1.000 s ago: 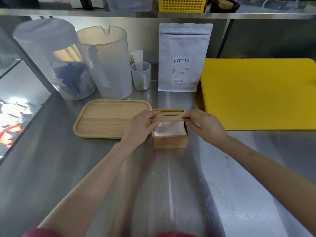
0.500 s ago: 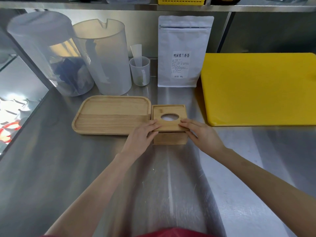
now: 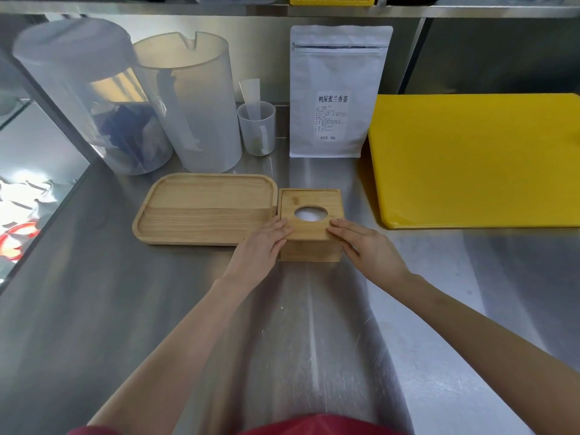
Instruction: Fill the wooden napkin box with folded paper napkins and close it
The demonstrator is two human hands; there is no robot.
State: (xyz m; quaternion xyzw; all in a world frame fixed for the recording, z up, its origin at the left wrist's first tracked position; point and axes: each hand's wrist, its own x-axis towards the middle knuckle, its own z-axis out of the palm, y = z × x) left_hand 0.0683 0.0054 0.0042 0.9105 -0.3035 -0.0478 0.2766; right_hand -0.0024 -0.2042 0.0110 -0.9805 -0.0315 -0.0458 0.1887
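Observation:
The wooden napkin box [image 3: 309, 251] stands on the steel counter, just right of a wooden tray. Its flat lid [image 3: 309, 199] with an oval hole lies down on top. White folded napkins [image 3: 310, 213] show through the hole. My left hand [image 3: 262, 246] rests on the lid's near left corner and the box's left side. My right hand [image 3: 365, 244] lies on the near right corner, fingers flat on the lid. Both hands press on the lid rather than wrap around it.
An empty wooden tray [image 3: 204, 208] touches the box's left side. Behind stand two large plastic pitchers [image 3: 194, 102], a small measuring cup [image 3: 257, 128] and a white pouch [image 3: 335, 92]. A yellow cutting board [image 3: 477, 158] lies at the right. The counter's left edge drops off.
One second ago the lid stood tilted up over the open box with napkins exposed. My hands lowered it flat and now rest on its near corners.

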